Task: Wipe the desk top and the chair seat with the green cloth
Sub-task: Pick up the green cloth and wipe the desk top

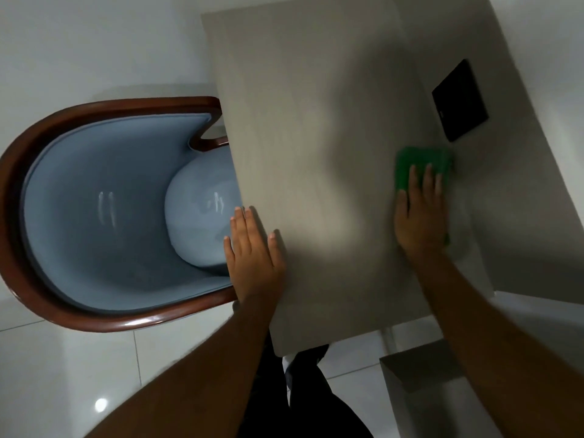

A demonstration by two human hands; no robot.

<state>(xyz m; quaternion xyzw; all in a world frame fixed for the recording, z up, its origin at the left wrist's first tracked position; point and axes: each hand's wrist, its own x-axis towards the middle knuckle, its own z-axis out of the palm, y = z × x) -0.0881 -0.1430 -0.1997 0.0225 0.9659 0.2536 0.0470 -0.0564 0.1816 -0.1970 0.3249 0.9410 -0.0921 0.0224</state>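
Note:
The grey desk top [316, 121] fills the middle of the view. The green cloth [422, 161] lies flat on it near the right edge. My right hand [420, 216] presses down on the cloth with fingers spread, covering its near part. My left hand [252, 251] rests flat on the desk's left edge, holding nothing. To the left stands the chair with a dark wooden frame [34, 143]. Its pale blue seat [199, 210] is partly tucked under the desk.
A black square panel [459, 101] sits on the grey wall surface just beyond the cloth. A grey box-shaped piece [420, 374] stands on the glossy white tiled floor [63, 374] at lower right. My dark trousers show below the desk's near edge.

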